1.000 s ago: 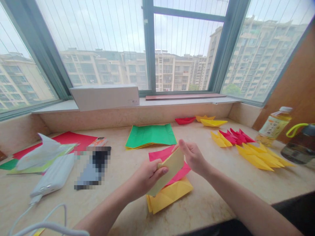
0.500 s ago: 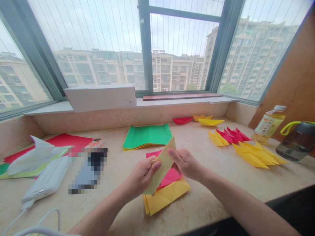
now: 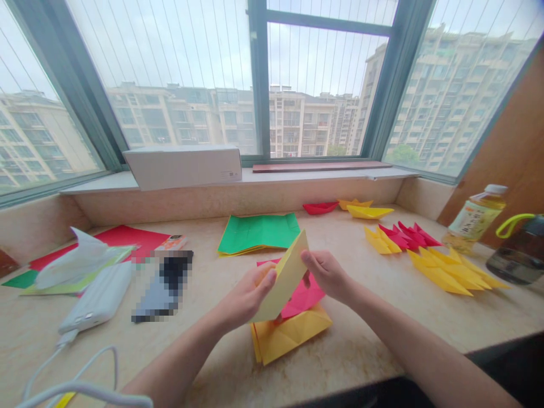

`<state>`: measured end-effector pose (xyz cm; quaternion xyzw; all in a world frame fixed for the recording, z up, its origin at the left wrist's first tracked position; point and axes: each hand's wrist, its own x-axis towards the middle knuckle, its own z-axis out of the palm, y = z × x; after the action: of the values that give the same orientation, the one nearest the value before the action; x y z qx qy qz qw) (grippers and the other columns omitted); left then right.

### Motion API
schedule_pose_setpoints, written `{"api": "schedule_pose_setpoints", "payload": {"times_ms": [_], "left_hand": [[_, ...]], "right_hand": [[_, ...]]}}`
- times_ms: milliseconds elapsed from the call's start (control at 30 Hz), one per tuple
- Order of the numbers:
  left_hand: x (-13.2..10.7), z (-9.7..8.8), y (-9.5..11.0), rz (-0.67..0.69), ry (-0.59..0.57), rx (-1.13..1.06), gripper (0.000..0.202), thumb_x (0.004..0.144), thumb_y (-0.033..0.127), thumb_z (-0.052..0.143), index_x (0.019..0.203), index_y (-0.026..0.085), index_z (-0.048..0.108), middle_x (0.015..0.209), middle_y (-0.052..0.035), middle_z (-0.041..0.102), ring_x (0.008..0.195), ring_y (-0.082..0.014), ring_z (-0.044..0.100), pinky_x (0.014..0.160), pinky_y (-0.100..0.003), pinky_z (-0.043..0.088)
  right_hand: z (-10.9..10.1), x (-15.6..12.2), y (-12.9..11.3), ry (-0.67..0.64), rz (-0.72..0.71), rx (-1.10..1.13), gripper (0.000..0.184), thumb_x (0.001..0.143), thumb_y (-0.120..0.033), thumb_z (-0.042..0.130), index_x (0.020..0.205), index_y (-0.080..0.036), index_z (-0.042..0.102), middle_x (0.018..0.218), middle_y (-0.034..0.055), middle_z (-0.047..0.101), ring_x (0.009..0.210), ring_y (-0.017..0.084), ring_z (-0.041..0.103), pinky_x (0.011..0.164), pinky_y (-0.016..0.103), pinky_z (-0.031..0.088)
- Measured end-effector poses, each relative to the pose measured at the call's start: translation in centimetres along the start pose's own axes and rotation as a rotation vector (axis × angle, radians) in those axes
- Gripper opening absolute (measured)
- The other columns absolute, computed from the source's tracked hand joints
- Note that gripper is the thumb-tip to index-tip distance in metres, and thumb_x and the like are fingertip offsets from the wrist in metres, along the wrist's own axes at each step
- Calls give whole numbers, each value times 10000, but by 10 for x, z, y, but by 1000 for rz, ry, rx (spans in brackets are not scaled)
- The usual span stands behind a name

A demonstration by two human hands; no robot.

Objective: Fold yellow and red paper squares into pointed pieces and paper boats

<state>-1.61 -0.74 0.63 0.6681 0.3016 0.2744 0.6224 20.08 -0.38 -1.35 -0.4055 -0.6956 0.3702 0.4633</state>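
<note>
A wide window with a view of apartment blocks runs along the far side of a pale stone counter (image 3: 382, 345). Near the middle, both hands hold a folded yellow paper (image 3: 284, 276) tilted up above the counter. The left hand (image 3: 244, 297) grasps its lower left edge, thumb on the near face. The right hand (image 3: 327, 275) pinches its upper right edge between thumb and fingers. Just below the paper lies a pink sheet (image 3: 304, 294) on top of a folded yellow stack (image 3: 291, 337) that rests on the counter. Farther back lies a green sheet (image 3: 259, 232). To the right, folded red and yellow paper boats (image 3: 425, 255) lie in rows, with a drink bottle (image 3: 474, 218) and a dark jug (image 3: 516, 249) at the far right. To the left sit a white power bank (image 3: 97, 297) with its cable (image 3: 72, 385), a tissue (image 3: 72, 260) and a red sheet (image 3: 123, 238). A white box (image 3: 185, 166) rests on the window sill.
</note>
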Motion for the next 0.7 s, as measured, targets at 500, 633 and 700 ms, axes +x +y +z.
{"api": "schedule_pose_setpoints", "payload": {"times_ms": [500, 633, 700], "left_hand": [[7, -15, -4, 189, 235, 360, 446, 842, 367, 674, 1256, 226, 584, 1230, -102, 660, 1128, -267, 605, 977, -413, 465], [9, -16, -9, 115, 284, 401, 315, 837, 253, 594, 1128, 148, 653, 1087, -109, 720, 1002, -256, 654, 909, -392, 491], [9, -16, -8, 113, 273, 433, 234, 828, 239, 563, 979, 134, 708, 1004, -98, 738, 951, -248, 655, 871, -359, 494]], "right_hand": [[-23, 5, 0, 484, -495, -492, 271, 944, -351, 601, 1182, -222, 605, 1143, 114, 647, 1057, 250, 608, 888, 405, 488], [-16, -4, -9, 170, -723, -772, 194, 944, -238, 615, 1134, -248, 649, 1134, 82, 685, 1051, 229, 612, 937, 406, 431], [-11, -6, -12, 42, -751, -842, 209, 947, -277, 625, 1152, -238, 648, 1114, 70, 705, 1025, 216, 616, 934, 396, 407]]}}
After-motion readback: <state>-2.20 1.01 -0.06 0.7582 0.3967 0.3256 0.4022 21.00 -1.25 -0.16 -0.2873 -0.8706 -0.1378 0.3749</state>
